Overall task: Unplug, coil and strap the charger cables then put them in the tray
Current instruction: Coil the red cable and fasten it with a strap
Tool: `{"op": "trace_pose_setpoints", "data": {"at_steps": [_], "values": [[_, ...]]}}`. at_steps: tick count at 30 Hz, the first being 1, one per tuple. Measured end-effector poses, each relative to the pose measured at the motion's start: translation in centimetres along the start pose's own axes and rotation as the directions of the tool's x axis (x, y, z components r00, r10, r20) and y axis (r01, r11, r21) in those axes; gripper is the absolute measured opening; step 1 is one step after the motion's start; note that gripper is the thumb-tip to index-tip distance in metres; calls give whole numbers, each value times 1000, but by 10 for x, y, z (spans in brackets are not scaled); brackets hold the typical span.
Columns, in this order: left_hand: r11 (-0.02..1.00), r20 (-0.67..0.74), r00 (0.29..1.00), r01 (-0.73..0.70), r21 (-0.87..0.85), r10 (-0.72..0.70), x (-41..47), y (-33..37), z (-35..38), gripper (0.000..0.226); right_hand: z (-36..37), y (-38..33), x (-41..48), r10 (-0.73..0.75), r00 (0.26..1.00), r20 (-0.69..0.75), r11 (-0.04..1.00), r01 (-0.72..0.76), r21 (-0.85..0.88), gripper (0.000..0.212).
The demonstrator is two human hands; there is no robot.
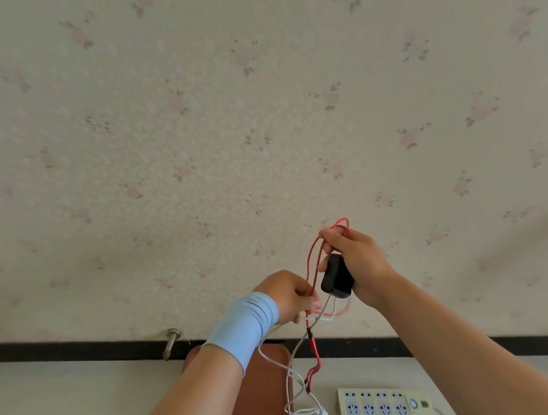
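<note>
Right hand (358, 262) clenches a black boxy charger block (336, 279) and loops of thin red braided cable (316, 354). At its 8 o'clock, the left hand (293, 294) pinches that red strand and a white cable (288, 378). Both cables dangle toward 6 o'clock over the brown wooden tray (261, 398). A cream power strip (384, 404) lies at the tray's 3 o'clock on the worktop (372, 371).

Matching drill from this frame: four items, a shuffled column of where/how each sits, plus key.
Items: 1 black charger; 2 red cable; 3 power strip; 4 tray.
States: A all sockets empty; B pinched by left hand; C partly hidden by left forearm; D held by right hand alone.
Pairs: 1-D; 2-B; 3-A; 4-C.
</note>
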State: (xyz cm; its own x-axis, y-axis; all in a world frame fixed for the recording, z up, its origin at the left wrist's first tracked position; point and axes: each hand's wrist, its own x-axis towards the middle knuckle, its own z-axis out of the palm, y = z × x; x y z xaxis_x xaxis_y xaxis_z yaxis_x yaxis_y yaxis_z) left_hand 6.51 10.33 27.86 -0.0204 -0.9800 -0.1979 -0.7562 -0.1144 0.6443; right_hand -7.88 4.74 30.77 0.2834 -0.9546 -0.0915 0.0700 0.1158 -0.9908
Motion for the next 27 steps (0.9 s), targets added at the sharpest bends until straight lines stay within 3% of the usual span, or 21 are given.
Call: {"op": "trace_pose_setpoints", "data": {"at_steps": [2,4,9,11,13,16,18,22,24,27], "values": [[997,-128,992,-18,-76,8,1,1,-2,23,-2,1,2,-25,1000,9,995,26,-92,21],[962,-267,964,-74,-265,0,4,3,-6,21,-3,2,1,-7,997,71,964,26,-264,14],[711,-431,890,-206,-673,-149,7,7,-9,19,-4,6,-3,197,957,214,811,-36,-584,17],[545,-437,867,-251,-800,-241,8,7,-14,18,-8,9,-4,300,898,321,736,-4,-677,13],[360,-386,882,-280,-890,-269,8,5,-20,15,-8,13,-6,368,835,409,695,45,-718,22],[175,-318,926,-285,-942,-202,3,4,-26,12,-2,15,-6,311,861,403,738,49,-673,16],[112,-316,933,-301,-947,-173,2,6,-26,11,2,13,-5,246,897,367,764,53,-642,9],[132,-330,921,-308,-942,-207,0,2,-29,18,5,11,-5,202,918,341,803,44,-594,13],[258,-327,921,-270,-928,-211,1,-3,-29,25,5,9,-4,177,926,334,831,42,-555,17],[528,-308,935,-173,-832,-178,0,-6,-25,24,6,7,-3,148,927,344,851,57,-522,19]]}}
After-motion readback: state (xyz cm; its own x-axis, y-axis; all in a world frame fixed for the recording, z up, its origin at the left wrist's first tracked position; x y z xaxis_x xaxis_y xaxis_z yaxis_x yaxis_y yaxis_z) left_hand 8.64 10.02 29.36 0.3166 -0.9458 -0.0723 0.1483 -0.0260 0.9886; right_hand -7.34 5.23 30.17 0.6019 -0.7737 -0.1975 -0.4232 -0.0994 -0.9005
